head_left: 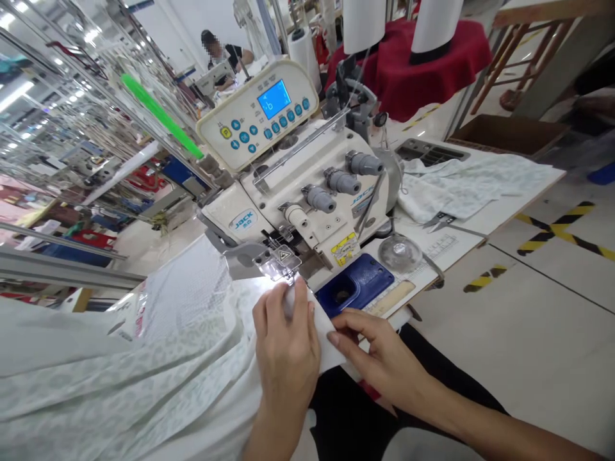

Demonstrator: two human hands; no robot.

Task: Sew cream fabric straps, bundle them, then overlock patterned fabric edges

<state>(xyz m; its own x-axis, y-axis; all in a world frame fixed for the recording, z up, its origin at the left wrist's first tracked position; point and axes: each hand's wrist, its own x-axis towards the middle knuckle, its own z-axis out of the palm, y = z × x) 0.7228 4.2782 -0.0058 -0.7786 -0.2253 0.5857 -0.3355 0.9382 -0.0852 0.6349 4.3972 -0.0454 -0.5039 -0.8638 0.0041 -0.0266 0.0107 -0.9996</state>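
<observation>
My left hand (pixel 288 339) lies on the white fabric (pixel 329 346) in front of the overlock sewing machine (pixel 307 198). Its fingers are spread and press the cloth down, their tips close to the lit presser foot (pixel 290 276). With thumb and fingers, my right hand (pixel 379 352) pinches the right edge of the same fabric, beside the blue machine plate (pixel 355 283). Pale cloth with a grey-green spotted print (pixel 158 378) spreads in folds to the left of my hands. What lies under my left palm is hidden.
A control panel (pixel 257 115) with a lit display tops the machine. Thread snips (pixel 439 221), a clear round dish (pixel 400 251) and more printed cloth (pixel 461 186) lie on the table at right. Behind are white thread cones (pixel 435 25) and a person (pixel 225 57) at another machine.
</observation>
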